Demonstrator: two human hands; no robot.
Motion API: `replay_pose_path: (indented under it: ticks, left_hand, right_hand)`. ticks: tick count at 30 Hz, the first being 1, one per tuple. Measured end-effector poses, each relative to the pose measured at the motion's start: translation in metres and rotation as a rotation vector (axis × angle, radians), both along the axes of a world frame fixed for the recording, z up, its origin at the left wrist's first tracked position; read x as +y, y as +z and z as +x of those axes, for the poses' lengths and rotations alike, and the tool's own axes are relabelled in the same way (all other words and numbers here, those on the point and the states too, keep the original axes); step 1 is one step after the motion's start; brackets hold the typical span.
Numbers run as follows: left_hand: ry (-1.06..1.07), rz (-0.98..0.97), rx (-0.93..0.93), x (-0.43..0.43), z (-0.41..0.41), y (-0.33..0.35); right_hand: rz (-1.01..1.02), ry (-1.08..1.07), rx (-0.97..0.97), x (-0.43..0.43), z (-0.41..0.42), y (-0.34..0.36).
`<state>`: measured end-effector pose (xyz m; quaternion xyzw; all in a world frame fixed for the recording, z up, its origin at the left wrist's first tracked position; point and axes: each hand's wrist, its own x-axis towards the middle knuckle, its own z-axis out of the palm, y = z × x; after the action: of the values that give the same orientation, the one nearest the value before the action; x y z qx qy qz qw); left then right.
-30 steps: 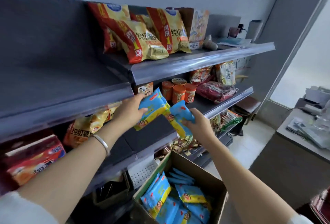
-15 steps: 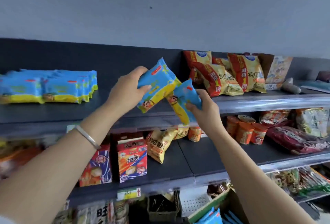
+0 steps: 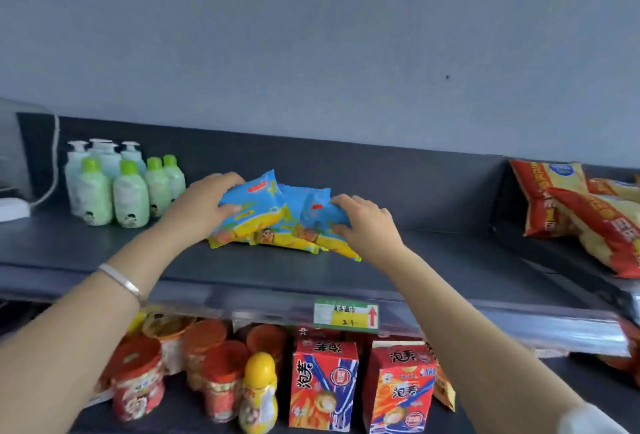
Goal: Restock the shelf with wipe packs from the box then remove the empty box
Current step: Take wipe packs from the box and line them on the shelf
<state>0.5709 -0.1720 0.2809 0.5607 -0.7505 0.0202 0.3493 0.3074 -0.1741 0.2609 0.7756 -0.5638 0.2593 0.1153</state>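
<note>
The wipe packs [image 3: 277, 226] lay bunched on the upper shelf [image 3: 450, 271], near its middle. The left hand [image 3: 204, 205] gripped the leftmost pack [image 3: 254, 215], fingers curled over its top edge and thumb across its face. The right hand [image 3: 363, 222] held the rightmost pack [image 3: 320, 219], fingers curled round its end. Green bottles [image 3: 121, 188] stood to the left, red snack bags [image 3: 571, 205] to the right

Glossy, crinkled plastic film: wipe packs [image 3: 263, 215]. Matt, smooth, dark painted metal: shelf [image 3: 485, 260]. Polished metal: bracelet [image 3: 121, 279], left wrist. Smooth plastic: bottles [image 3: 130, 198], far left. Printed card, slight sheen: cartons [image 3: 323, 388], near.
</note>
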Motion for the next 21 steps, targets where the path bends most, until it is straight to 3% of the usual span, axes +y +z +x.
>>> replay_pose_path:
  ticks: [3, 7, 13, 21]
  left_hand:
    - [0.032, 0.103, -0.150, -0.029, 0.040, -0.009]
    - [-0.006, 0.204, -0.300, -0.065, 0.063, -0.013]
    - [-0.089, 0.244, -0.414, -0.104, 0.073, -0.021]
    - [-0.042, -0.005, -0.540, -0.115, 0.063, -0.030]
  right_hand:
    - [0.101, 0.013, 0.143, -0.031, 0.038, -0.001]
    - [0.225, 0.025, 0.184, -0.062, 0.067, -0.004]
    - [0.196, -0.006, 0.232, -0.082, 0.087, -0.004]
    - [0.032, -0.116, 0.254, -0.089, 0.088, -0.019]
